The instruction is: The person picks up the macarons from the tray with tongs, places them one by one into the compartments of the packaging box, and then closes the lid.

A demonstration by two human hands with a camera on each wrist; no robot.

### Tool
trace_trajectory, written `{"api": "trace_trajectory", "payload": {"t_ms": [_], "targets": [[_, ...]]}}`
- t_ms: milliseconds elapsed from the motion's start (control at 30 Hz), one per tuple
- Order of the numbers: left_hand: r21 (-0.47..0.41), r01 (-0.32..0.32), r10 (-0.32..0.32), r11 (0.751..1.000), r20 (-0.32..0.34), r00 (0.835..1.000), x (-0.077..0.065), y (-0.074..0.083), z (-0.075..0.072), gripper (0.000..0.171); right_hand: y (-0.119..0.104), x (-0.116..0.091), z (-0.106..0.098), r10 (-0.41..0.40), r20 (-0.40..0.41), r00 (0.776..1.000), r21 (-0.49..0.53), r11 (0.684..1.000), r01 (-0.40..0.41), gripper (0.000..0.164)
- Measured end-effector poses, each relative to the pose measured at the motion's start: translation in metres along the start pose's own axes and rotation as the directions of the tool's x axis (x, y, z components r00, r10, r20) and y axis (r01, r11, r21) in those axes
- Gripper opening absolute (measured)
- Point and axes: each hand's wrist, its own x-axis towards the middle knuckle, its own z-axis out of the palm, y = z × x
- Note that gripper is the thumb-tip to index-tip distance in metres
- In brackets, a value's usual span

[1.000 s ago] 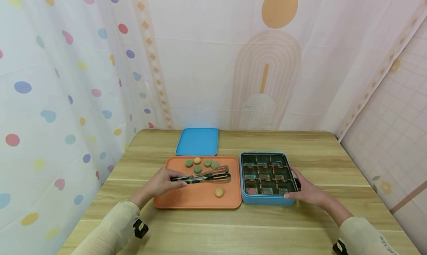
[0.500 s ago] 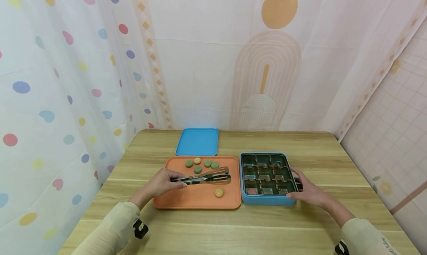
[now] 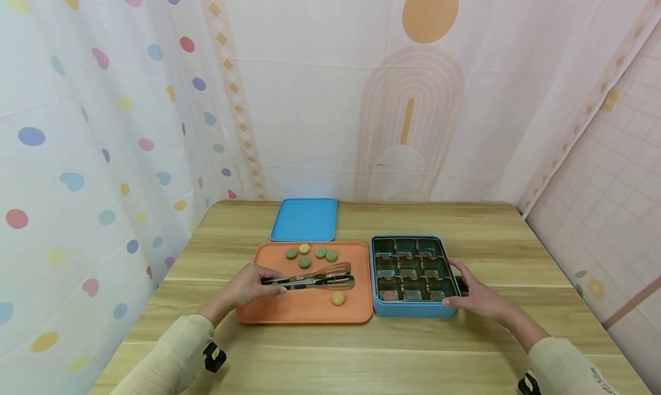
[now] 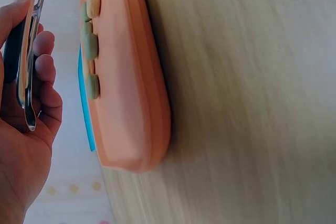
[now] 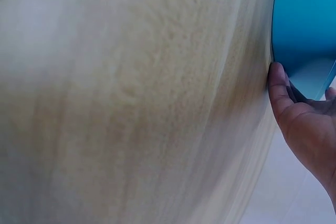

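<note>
In the head view my left hand [image 3: 249,286] holds a pair of metal tongs [image 3: 315,280] with black on the handles, their slotted ends slightly apart with nothing between them. The tongs lie across the view of an orange tray [image 3: 268,314], which carries several green cookies [image 3: 305,262] and two yellow ones. The nearer yellow cookie [image 3: 338,298] is just below the tong ends. To the right, my right hand [image 3: 480,297] grips the near right corner of a blue box [image 3: 413,309], thumb at the front. A pink cookie [image 3: 389,295] sits in the near left compartment of its dark divided insert [image 3: 411,267].
A flat blue lid [image 3: 304,220] lies behind the tray. The tray and box stand side by side on a wooden table [image 3: 341,360]. Patterned curtains [image 3: 310,125] hang behind it and at the left.
The slotted ends of the tongs have dipped slightly toward the nearer yellow cookie. The right hand keeps its place at the box.
</note>
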Motion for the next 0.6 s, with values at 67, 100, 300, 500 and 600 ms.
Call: {"api": "trace_trajectory", "payload": {"t_ms": [67,100,300,500,600], "targets": [[0.004,-0.001,0.001,1.0,0.007,1.0,-0.002,-0.002,-0.001,0.018,0.0,0.0,0.0,0.0,-0.001,1.0,-0.001,1.0,0.0,0.1],[0.006,-0.002,0.002,1.0,0.009,1.0,-0.003,-0.003,-0.001,0.018,-0.001,0.0,0.0,0.0,-0.001,1.0,-0.001,1.0,0.0,0.1],[0.023,-0.022,0.021,0.999,0.025,0.999,-0.007,-0.011,-0.005,0.018,-0.001,0.0,0.001,0.004,-0.004,1.0,-0.006,1.0,-0.005,0.1],[0.026,-0.022,0.022,0.999,0.031,0.999,-0.012,-0.014,-0.006,0.014,-0.001,0.0,0.001,0.007,-0.003,1.0,0.002,1.0,-0.007,0.101],[0.024,-0.019,0.018,1.0,0.033,0.999,-0.013,-0.014,-0.005,0.014,-0.001,0.0,0.001,0.002,-0.002,1.0,0.009,1.0,-0.002,0.1]]}}
